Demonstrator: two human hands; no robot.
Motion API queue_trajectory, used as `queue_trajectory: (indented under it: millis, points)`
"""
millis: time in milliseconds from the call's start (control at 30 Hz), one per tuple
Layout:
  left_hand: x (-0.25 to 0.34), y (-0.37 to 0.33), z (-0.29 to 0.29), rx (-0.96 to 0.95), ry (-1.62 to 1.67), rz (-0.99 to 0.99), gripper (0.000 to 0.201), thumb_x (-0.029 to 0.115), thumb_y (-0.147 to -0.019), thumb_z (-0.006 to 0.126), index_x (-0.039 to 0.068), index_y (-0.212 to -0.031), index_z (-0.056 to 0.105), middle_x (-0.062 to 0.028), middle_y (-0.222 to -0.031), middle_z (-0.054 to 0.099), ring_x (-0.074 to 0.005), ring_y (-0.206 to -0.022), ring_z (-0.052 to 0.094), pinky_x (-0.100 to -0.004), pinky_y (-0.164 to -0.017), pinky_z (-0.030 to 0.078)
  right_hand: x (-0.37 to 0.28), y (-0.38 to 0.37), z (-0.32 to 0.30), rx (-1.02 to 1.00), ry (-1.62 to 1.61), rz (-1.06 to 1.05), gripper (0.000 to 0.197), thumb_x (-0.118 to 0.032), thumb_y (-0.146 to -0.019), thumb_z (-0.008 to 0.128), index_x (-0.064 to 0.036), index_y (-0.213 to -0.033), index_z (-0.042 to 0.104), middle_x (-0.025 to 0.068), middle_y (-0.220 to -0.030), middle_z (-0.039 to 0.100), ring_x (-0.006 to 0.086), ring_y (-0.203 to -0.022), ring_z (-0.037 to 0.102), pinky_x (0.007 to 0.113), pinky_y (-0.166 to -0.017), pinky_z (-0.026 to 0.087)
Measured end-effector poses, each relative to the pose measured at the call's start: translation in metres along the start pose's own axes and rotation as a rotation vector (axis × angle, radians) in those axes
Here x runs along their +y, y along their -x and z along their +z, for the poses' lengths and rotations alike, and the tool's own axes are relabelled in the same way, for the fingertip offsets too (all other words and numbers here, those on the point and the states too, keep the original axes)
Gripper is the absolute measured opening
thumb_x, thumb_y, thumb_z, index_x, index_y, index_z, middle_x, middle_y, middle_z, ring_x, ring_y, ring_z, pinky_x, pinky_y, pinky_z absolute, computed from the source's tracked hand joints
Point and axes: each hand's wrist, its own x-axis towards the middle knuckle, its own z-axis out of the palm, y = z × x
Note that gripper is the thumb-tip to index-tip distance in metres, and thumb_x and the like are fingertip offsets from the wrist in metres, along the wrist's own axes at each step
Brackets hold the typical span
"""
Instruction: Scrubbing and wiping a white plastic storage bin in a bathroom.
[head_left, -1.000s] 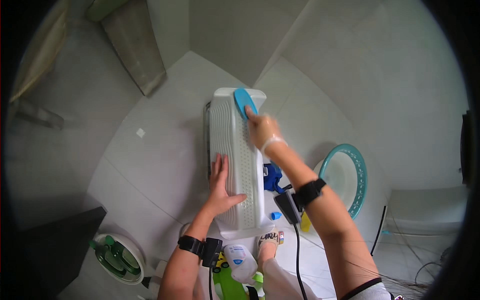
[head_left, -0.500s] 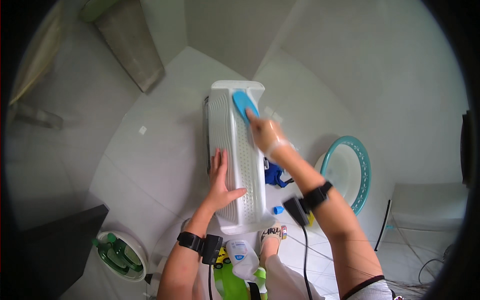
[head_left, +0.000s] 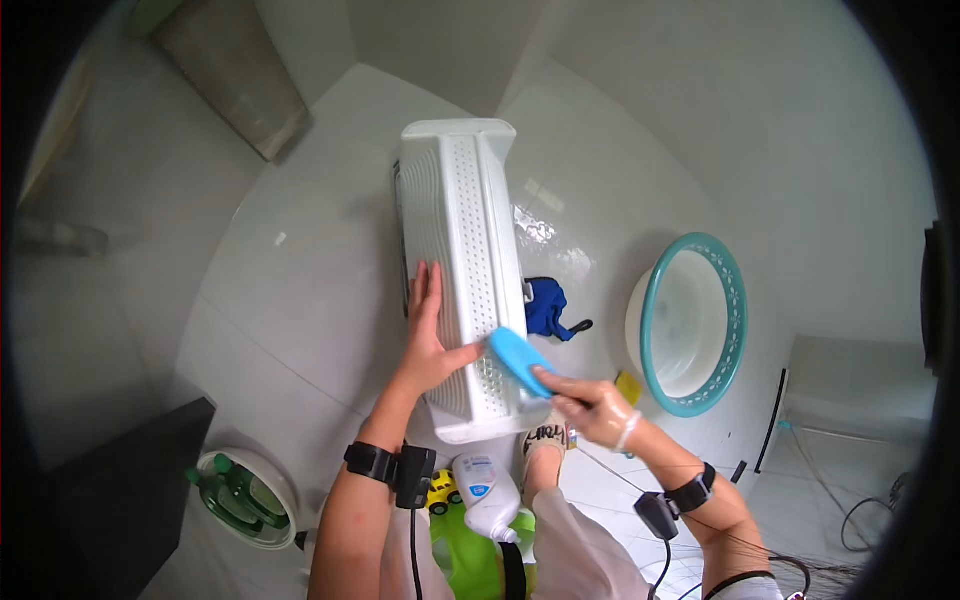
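A long white plastic piece (head_left: 476, 240), perhaps a rack, stands in front of me. One face is ribbed and another has rows of small holes. My left hand (head_left: 427, 345) lies open on it, fingers on the ribbed face and thumb across the edge. In my right hand (head_left: 598, 410) is a blue brush (head_left: 517, 358), its head against the lower part of the holed face; its bristles are hidden. Suds-like white patches show on that hand. Beside the white piece, a blue cloth item (head_left: 545, 307) with a dark strap lies on the floor.
A white basin (head_left: 694, 325) with a teal rim stands at right, a yellow item (head_left: 628, 387) beside it. Between my legs are a white bottle (head_left: 488, 490) and a yellow toy car (head_left: 441, 491). Green bottles sit in a white tub (head_left: 285, 490) at lower left. The floor (head_left: 560, 215) looks wet.
My right hand has drawn the brush from the far end of the white piece down to its near end. The left hand stays on the piece. The view has shifted slightly.
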Motion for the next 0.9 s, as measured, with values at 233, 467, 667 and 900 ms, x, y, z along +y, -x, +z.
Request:
queue_trajectory:
  millis: [233,467,667,900]
  points:
    - [0.016,-0.004,-0.012,0.081,0.411,-0.274,0.099,0.03,-0.076,0.077,0.002,-0.152,0.019,-0.0246,-0.155,0.02,-0.0357,-0.142,0.025,-0.0457,-0.114,0.025,0.065,0.112,0.003,0.124,-0.143,0.73,0.054,-0.008,-0.092,0.056,-0.0136,-0.144,0.042,0.0231,-0.09,0.066,0.0214,-0.079,0.067,0.036,-0.074,0.052]
    - [-0.032,0.015,-0.017,0.274,0.19,-0.762,0.068,0.038,-0.096,0.054,-0.001,-0.147,0.03,-0.0215,-0.147,0.038,-0.0292,-0.137,0.035,-0.0364,-0.111,0.029,0.158,0.171,0.074,0.072,-0.234,1.188,0.051,-0.014,-0.089,0.06,-0.009,-0.138,0.046,0.0243,-0.1,0.066,0.0433,-0.093,0.063,0.042,-0.079,0.052]
    - [-0.045,0.026,-0.015,0.177,0.345,-0.871,0.058,0.047,-0.095,0.05,0.007,-0.137,0.044,-0.0081,-0.136,0.049,-0.0216,-0.127,0.042,-0.0404,-0.103,0.033,0.163,0.13,0.047,0.319,0.316,0.795,0.047,-0.019,-0.082,0.068,-0.0085,-0.126,0.059,0.0194,-0.1,0.067,0.0381,-0.1,0.062,0.043,-0.089,0.049]
    - [-0.025,0.019,0.002,0.268,0.444,-0.827,0.063,0.041,-0.098,0.051,0.0,-0.142,0.033,-0.0131,-0.139,0.045,-0.0222,-0.129,0.04,-0.0325,-0.108,0.03,0.127,-0.018,0.039,0.333,0.351,0.386,0.096,-0.015,-0.069,0.079,-0.0215,-0.15,0.028,0.022,-0.145,0.036,0.0428,-0.131,0.039,0.046,-0.103,0.042]
